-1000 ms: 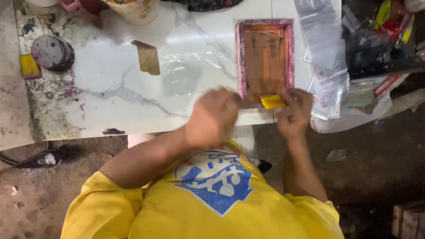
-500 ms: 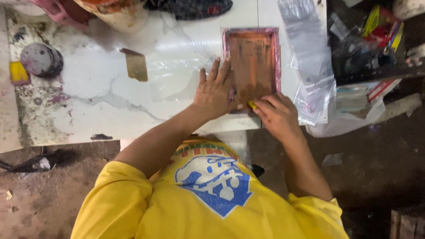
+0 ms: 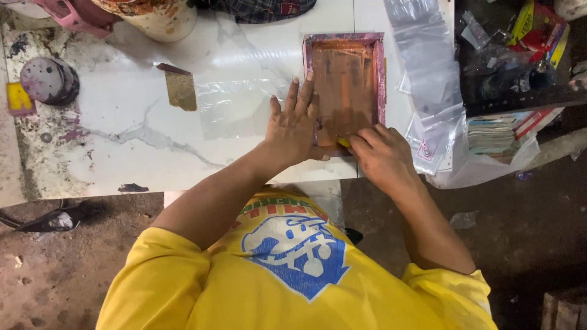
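A small screen-printing frame [image 3: 345, 43] with a pink-stained rim and orange-brown mesh lies on the white marble table [image 3: 122, 153]. My left hand [image 3: 295, 122] rests flat on the frame's left edge, fingers spread, holding nothing. At the frame's near edge my right hand [image 3: 382, 156] is closed on a small yellow squeegee [image 3: 344, 142]; only a sliver of it shows between the two hands. A clear plastic sheet [image 3: 235, 107] lies on the table just left of the frame, partly under my left hand.
A tan scraper card [image 3: 181, 89], a round grey disc [image 3: 46, 80] and a yellow piece [image 3: 18, 98] lie to the left. A paint-stained bucket [image 3: 153, 15] stands at the back. Clear plastic bags [image 3: 428, 79] and a cluttered shelf [image 3: 513, 55] fill the right.
My left hand has opened from a closed pose near the frame's bottom edge and spread flat on its left side. My right hand now covers most of the yellow squeegee.
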